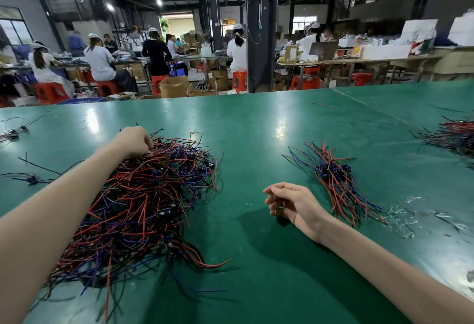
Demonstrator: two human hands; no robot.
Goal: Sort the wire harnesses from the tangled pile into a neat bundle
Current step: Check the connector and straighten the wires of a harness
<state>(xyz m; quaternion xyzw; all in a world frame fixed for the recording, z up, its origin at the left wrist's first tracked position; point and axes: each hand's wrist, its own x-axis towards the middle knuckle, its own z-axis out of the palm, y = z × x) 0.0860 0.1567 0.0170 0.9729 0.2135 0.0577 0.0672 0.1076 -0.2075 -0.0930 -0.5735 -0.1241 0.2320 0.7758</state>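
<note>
A big tangled pile (143,203) of red, blue and black wire harnesses lies on the green table (256,123), left of centre. My left hand (134,141) reaches over the pile's far edge, its fingers curled and pinching into the wires there. To the right lies a smaller, roughly aligned bundle (336,180) of the same harnesses with dark connectors in its middle. My right hand (289,202) rests on the table between pile and bundle, fingers loosely curled and holding nothing.
Another heap of harnesses (454,136) lies at the table's right edge. Loose harnesses (30,177) and stray wires sit at the left. Clear plastic scraps (402,218) lie right of the bundle. Beyond the table, people sit at workbenches on red stools.
</note>
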